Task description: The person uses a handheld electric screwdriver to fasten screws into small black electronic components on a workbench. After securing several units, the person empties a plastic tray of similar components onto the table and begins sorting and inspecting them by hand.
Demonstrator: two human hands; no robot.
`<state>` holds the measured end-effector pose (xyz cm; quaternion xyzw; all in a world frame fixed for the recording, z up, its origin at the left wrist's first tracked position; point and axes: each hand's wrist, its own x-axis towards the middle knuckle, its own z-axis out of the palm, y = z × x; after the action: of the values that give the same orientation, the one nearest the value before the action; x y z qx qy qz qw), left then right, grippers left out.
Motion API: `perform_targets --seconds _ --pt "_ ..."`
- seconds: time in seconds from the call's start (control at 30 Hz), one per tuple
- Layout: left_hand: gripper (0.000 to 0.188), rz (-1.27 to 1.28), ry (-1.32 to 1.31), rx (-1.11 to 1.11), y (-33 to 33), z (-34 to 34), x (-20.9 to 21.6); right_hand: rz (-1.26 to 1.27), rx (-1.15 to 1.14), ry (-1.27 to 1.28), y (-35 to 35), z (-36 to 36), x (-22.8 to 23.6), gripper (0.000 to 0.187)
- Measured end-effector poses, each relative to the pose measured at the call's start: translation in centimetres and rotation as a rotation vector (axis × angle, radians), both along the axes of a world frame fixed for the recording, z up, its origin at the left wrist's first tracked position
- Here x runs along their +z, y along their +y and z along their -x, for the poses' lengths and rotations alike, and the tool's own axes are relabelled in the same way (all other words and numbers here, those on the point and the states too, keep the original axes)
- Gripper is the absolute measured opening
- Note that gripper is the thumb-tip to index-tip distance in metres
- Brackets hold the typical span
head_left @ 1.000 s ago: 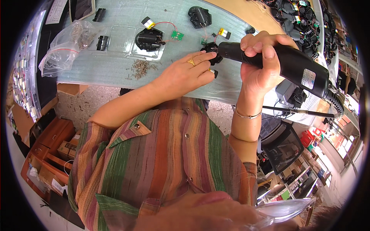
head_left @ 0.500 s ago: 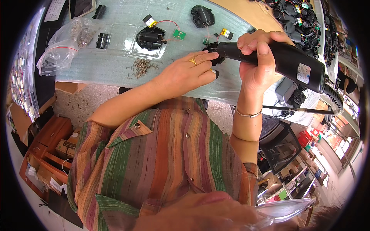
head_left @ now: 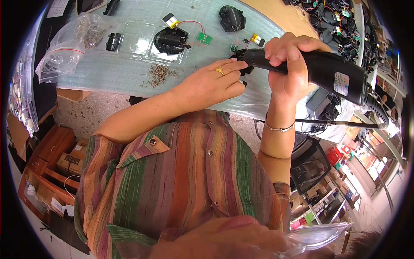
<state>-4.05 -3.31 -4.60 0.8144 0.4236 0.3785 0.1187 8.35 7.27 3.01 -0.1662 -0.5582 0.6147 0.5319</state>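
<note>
A: Where did we have the black corded tool [head_left: 334,73]?

B: Over the right part of the counter [head_left: 103,80], slanted, its narrow nose at the small black housing [head_left: 246,71]. Our right hand [head_left: 290,64] was wrapped firmly around the tool's body, behind the nose.

A: And our left hand [head_left: 212,82]?

B: Fingers extended, tips against the housing. We could not tell whether they pinched it or merely steadied it; the tool and fingers hid most of that contact.

A: Expected handling?

B: We judged the tool stiff, smooth and fairly heavy toward its thick rear, with some drag from the cord. Holding it around the body, ahead of the bulk, seemed sound.

A: The housing?

B: Light and rigid, we estimated, but slick enough to skid. We favoured its outer edges. The small battery [head_left: 258,40] just beyond looked fragile, so we rated it a poor handhold.

A: Anything loose?

B: We noted a heap of small screws [head_left: 158,76] left of our left hand.
</note>
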Motion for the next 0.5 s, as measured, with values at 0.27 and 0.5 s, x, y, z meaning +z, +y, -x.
perform_targets --seconds 0.27,0.5 --pt "0.014 -0.001 -0.053 0.010 0.0 -0.1 -0.1 -0.004 -0.005 -0.046 0.3 0.4 -0.3 0.022" --pt "0.014 -0.030 -0.040 0.024 0.1 -0.2 0.0 -0.090 0.080 -0.130 0.7 -1.0 -0.2 0.033"
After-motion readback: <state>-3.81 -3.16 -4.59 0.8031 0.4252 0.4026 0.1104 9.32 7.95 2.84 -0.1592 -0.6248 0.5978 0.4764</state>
